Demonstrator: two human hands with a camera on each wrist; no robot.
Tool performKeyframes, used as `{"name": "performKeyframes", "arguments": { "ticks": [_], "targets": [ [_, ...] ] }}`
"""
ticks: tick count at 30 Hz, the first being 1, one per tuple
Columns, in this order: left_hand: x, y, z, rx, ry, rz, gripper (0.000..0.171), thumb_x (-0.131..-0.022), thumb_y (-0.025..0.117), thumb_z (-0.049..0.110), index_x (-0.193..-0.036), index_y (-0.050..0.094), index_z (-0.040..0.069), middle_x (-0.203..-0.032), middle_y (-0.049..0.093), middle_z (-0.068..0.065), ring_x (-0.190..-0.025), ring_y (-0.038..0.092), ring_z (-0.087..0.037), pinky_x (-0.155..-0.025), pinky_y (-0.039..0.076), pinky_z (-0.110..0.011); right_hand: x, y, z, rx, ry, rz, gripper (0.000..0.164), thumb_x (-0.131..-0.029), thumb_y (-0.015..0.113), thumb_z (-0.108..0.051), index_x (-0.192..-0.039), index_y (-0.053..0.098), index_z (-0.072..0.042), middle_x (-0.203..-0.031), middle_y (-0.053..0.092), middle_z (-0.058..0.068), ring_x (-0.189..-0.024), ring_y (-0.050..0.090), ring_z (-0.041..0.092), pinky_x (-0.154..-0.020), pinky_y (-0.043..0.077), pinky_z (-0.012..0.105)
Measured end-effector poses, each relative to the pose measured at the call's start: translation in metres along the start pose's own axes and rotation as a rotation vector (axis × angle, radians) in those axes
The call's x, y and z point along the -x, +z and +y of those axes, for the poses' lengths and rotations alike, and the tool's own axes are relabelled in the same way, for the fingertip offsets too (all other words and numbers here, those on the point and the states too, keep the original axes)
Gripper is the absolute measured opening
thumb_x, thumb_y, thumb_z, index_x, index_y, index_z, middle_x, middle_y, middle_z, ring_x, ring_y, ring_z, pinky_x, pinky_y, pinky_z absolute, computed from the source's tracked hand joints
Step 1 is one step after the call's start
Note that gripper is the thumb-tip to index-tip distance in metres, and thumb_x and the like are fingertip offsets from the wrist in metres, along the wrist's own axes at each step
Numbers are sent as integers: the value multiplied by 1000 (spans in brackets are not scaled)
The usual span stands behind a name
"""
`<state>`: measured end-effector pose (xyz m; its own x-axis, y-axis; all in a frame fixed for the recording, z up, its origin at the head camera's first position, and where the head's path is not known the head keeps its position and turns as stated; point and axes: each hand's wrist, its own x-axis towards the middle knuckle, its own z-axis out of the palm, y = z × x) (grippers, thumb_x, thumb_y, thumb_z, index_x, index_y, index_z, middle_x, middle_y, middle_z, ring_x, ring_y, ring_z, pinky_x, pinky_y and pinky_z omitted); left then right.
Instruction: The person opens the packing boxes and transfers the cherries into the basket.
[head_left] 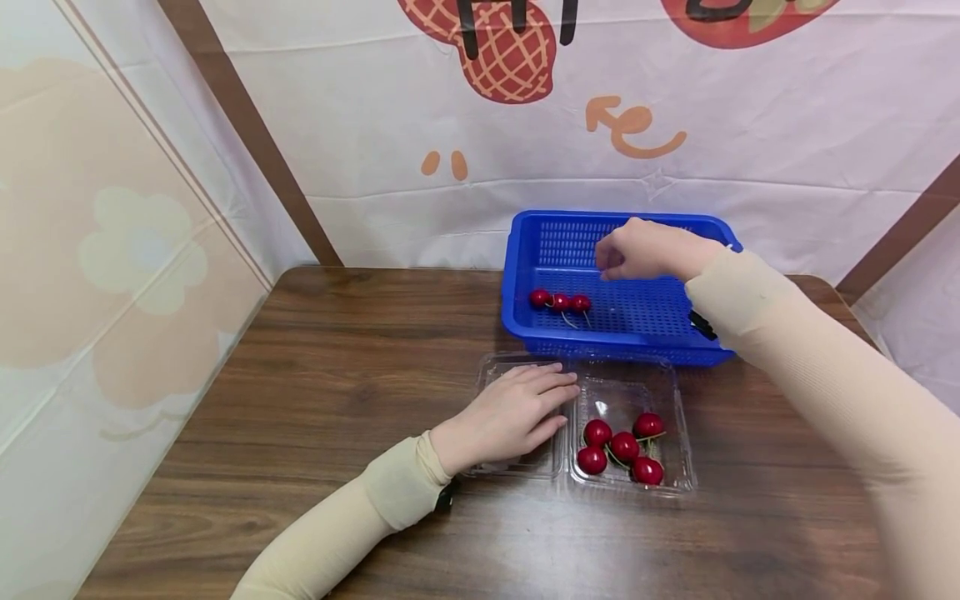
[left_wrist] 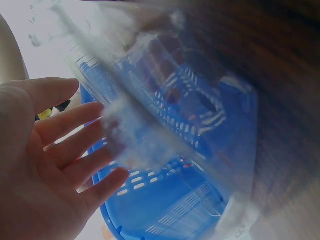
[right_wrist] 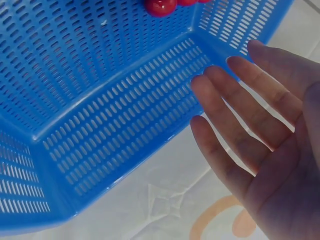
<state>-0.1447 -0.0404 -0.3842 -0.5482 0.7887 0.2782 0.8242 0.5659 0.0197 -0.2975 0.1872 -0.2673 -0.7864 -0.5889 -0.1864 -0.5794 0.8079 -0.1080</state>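
Observation:
My right hand hovers above the blue plastic basket, its fingers relaxed and holding nothing. Three red cherries with stems lie in a row in the basket's left part. In the right wrist view that hand is bare beside the basket wall, with cherries at the top edge. My left hand lies with fingers extended over the left half of a hinged clear plastic box. Several cherries sit in the box's right half. The left wrist view shows the left hand against blurred clear plastic.
The box lies on a brown wood-grain table, right in front of the basket. Behind the table hangs a pale printed cloth, and another pale panel stands at the left.

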Motion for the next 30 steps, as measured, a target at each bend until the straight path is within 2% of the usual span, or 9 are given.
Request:
{"name": "performKeyframes", "arguments": {
  "ticks": [5,10,21,30],
  "targets": [
    [-1,2,0,-7,-3,-8,40,-94,54,33,-129,59,13,-136,56,-3,-131,47,-23,-112,34,-36,12,2,-1,28,-57,44,13,-86,69,-18,-96,70,-9,-92,70,6,-83,65,19,-78,55,42],
    [-1,1,-1,-6,-2,-4,40,-95,54,33,-129,59,13,-136,56,-3,-131,47,-22,-112,34,-36,22,4,-2,50,-97,81,12,-86,69,-19,-94,71,-10,-90,71,5,-82,67,20,-78,56,41],
    [-1,2,-1,16,10,13,39,-94,55,30,-128,59,12,-135,57,-4,-130,48,-23,-109,38,-39,44,5,-2,22,-123,149,11,-85,69,-18,-94,71,-11,-90,72,5,-81,68,19,-75,57,41],
    [-1,1,-1,3,0,-2,39,-95,54,31,-129,59,13,-136,56,-3,-131,47,-23,-111,34,-36,64,6,-3,8,-110,184,10,-86,69,-20,-94,70,-14,-90,72,3,-81,67,17,-74,56,40]
  ]
}}
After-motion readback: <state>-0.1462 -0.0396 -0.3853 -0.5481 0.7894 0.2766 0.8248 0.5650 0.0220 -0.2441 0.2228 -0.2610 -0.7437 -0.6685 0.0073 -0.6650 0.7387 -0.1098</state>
